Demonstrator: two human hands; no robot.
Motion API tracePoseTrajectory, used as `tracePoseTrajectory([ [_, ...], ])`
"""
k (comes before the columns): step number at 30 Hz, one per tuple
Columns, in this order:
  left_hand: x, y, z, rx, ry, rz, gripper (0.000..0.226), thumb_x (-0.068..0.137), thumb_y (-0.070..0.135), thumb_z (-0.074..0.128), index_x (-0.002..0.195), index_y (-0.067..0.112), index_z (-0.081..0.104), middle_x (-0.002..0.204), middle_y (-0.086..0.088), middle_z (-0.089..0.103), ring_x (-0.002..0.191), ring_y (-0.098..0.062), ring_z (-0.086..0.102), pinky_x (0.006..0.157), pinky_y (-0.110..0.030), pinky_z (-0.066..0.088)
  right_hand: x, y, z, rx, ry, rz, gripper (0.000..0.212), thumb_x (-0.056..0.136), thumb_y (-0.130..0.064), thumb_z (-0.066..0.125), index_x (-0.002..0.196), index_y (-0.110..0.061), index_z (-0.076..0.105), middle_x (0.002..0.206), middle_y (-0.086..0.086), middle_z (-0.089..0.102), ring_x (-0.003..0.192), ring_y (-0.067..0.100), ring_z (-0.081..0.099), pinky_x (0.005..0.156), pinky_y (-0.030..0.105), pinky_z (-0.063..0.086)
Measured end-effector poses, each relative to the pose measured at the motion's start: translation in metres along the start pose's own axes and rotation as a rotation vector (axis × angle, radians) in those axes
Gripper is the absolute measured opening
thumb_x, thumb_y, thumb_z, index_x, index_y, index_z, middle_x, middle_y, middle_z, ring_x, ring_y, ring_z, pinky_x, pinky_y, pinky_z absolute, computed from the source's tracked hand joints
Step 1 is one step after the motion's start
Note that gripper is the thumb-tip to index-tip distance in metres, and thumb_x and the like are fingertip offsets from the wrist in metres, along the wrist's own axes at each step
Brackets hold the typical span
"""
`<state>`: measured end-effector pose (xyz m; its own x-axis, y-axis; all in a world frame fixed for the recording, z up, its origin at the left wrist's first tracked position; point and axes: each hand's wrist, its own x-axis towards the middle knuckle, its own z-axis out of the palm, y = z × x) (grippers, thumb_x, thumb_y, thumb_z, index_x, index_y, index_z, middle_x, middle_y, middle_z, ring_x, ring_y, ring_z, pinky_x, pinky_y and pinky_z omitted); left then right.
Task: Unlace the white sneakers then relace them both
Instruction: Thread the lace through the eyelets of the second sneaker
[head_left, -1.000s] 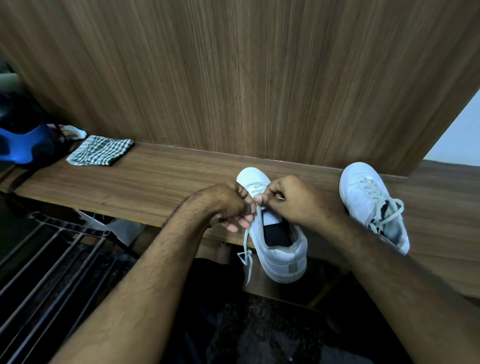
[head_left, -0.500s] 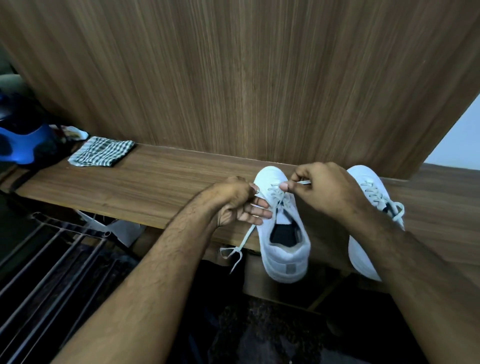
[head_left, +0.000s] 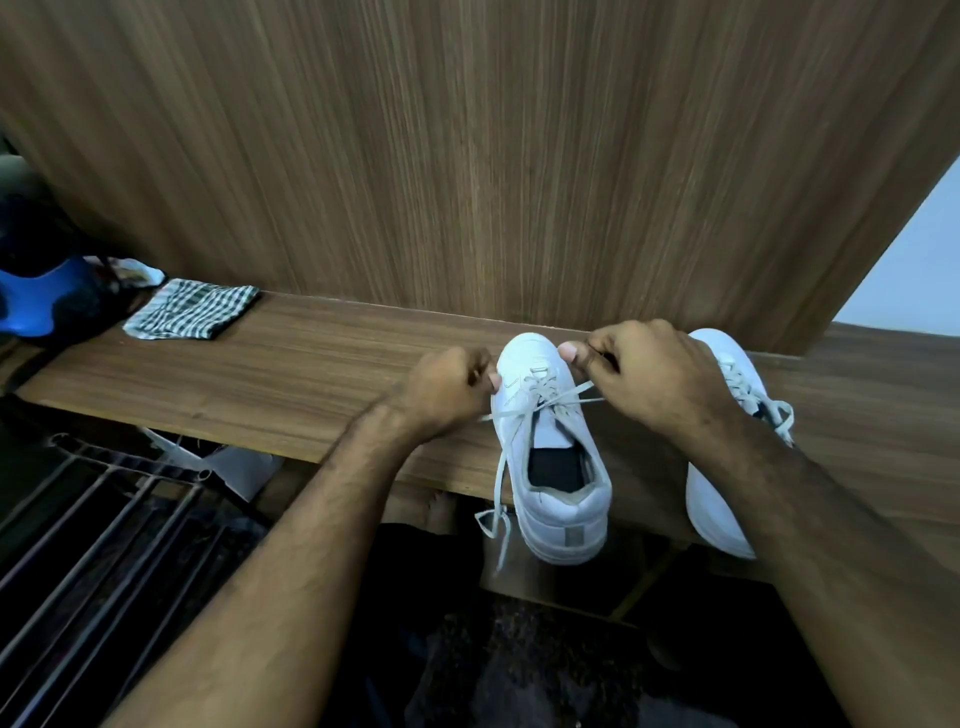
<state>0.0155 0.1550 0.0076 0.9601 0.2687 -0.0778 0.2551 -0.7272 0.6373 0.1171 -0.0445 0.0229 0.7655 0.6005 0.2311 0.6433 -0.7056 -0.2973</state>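
A white sneaker (head_left: 563, 499) stands on the wooden shelf (head_left: 291, 384), toe to the wall, heel over the front edge. Its white lace (head_left: 501, 467) crosses the upper eyelets and one long end hangs down past the shelf on the left side. My left hand (head_left: 447, 389) grips the lace at the sneaker's left side. My right hand (head_left: 644, 374) pinches the other lace end just right of the toe, pulling it taut. The second white sneaker (head_left: 717, 499) lies behind my right wrist, laced, mostly hidden by my forearm.
A folded checked cloth (head_left: 192, 309) lies at the shelf's left end, beside a blue and black object (head_left: 36, 296). A wood-panel wall (head_left: 467, 156) rises right behind the shelf. A metal rack (head_left: 93, 519) sits below left. The floor underneath is dark.
Both hands moved up and apart toward the sneaker's toe, drawing the lace ends outward. The right hand now covers more of the second sneaker.
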Motion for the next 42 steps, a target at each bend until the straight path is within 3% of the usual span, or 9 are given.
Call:
tracePoseTrajectory([
  [5, -0.013, 0.009, -0.002, -0.302, -0.264, 0.012, 0.037, 0.101, 0.024, 0.064, 0.078, -0.004, 0.068, 0.058, 0.003, 0.061, 0.049, 0.005, 0.052, 0.062, -0.006, 0.041, 0.000, 0.000, -0.001, 0.042, 0.066, -0.025, 0.058, 0.096, -0.068, 0.040, 0.067, -0.021, 0.060, 0.053, -0.005, 0.053, 0.056, 0.013, 0.055, 0.056, 0.031, 0.040],
  [10, -0.003, 0.015, -0.010, -0.715, 0.012, -0.119, 0.039, 0.098, 0.021, 0.057, 0.060, 0.016, 0.052, 0.075, 0.002, 0.071, 0.069, -0.003, 0.067, 0.066, -0.022, 0.040, 0.004, 0.004, 0.002, 0.353, -0.101, -0.144, 0.020, 0.088, -0.049, 0.071, 0.082, -0.030, 0.068, 0.066, -0.012, 0.063, 0.064, 0.005, 0.059, 0.061, 0.029, 0.046],
  [13, 0.001, 0.015, -0.015, -1.173, 0.101, -0.284, 0.035, 0.098, 0.013, 0.046, 0.064, 0.018, 0.043, 0.059, -0.003, 0.059, 0.050, -0.016, 0.064, 0.061, -0.030, 0.049, 0.006, 0.008, 0.009, 0.309, -0.253, -0.203, 0.020, 0.082, -0.034, 0.082, 0.098, -0.034, 0.070, 0.082, -0.015, 0.065, 0.069, 0.002, 0.059, 0.066, 0.025, 0.042],
  [16, 0.003, 0.013, -0.009, -0.940, 0.167, -0.268, 0.028, 0.095, 0.015, 0.054, 0.070, 0.020, 0.044, 0.056, -0.002, 0.043, 0.036, -0.010, 0.031, 0.041, -0.019, 0.030, 0.007, 0.011, 0.015, 0.186, -0.249, -0.223, 0.022, 0.087, -0.025, 0.077, 0.102, -0.037, 0.067, 0.091, -0.018, 0.061, 0.076, 0.000, 0.057, 0.073, 0.028, 0.044],
  [24, -0.007, 0.005, 0.006, -0.278, -0.271, -0.206, 0.020, 0.086, 0.024, 0.082, 0.082, 0.006, 0.074, 0.045, 0.006, 0.045, 0.036, -0.007, 0.028, 0.037, -0.014, 0.022, 0.005, 0.005, 0.014, -0.040, -0.157, -0.224, 0.020, 0.092, -0.019, 0.063, 0.093, -0.039, 0.067, 0.085, -0.019, 0.041, 0.096, 0.008, 0.044, 0.089, 0.032, 0.035],
  [29, -0.005, 0.012, -0.001, -0.392, -0.132, -0.198, 0.022, 0.096, 0.015, 0.067, 0.073, 0.014, 0.070, 0.049, 0.015, 0.054, 0.043, -0.001, 0.037, 0.047, -0.019, 0.029, 0.006, 0.006, 0.018, 0.050, -0.131, -0.173, 0.020, 0.092, -0.012, 0.061, 0.095, -0.031, 0.067, 0.087, -0.014, 0.044, 0.092, 0.011, 0.048, 0.076, 0.028, 0.035],
  [33, 0.002, 0.013, -0.009, -0.920, 0.033, -0.281, 0.035, 0.087, 0.014, 0.045, 0.052, 0.019, 0.047, 0.073, -0.009, 0.066, 0.072, -0.024, 0.066, 0.070, -0.034, 0.044, 0.005, 0.008, 0.024, 0.204, -0.305, -0.157, 0.019, 0.098, -0.035, 0.061, 0.113, -0.024, 0.064, 0.104, -0.006, 0.057, 0.093, 0.013, 0.059, 0.086, 0.036, 0.049],
  [35, 0.001, 0.017, -0.010, -1.110, -0.002, -0.333, 0.034, 0.089, 0.013, 0.041, 0.055, 0.018, 0.040, 0.066, -0.011, 0.060, 0.059, -0.025, 0.067, 0.065, -0.033, 0.051, 0.004, 0.007, 0.025, 0.240, -0.406, -0.172, 0.032, 0.096, -0.046, 0.061, 0.119, -0.023, 0.060, 0.105, -0.005, 0.059, 0.093, 0.012, 0.058, 0.086, 0.036, 0.049],
  [42, 0.000, 0.015, 0.011, -0.465, -0.070, -0.315, 0.033, 0.090, 0.026, 0.077, 0.071, 0.016, 0.052, 0.053, 0.000, 0.044, 0.036, -0.009, 0.033, 0.038, -0.014, 0.025, 0.000, 0.001, 0.030, 0.292, -0.465, -0.029, 0.042, 0.088, -0.029, 0.077, 0.120, -0.019, 0.051, 0.078, -0.003, 0.062, 0.062, 0.009, 0.060, 0.058, 0.024, 0.044],
])
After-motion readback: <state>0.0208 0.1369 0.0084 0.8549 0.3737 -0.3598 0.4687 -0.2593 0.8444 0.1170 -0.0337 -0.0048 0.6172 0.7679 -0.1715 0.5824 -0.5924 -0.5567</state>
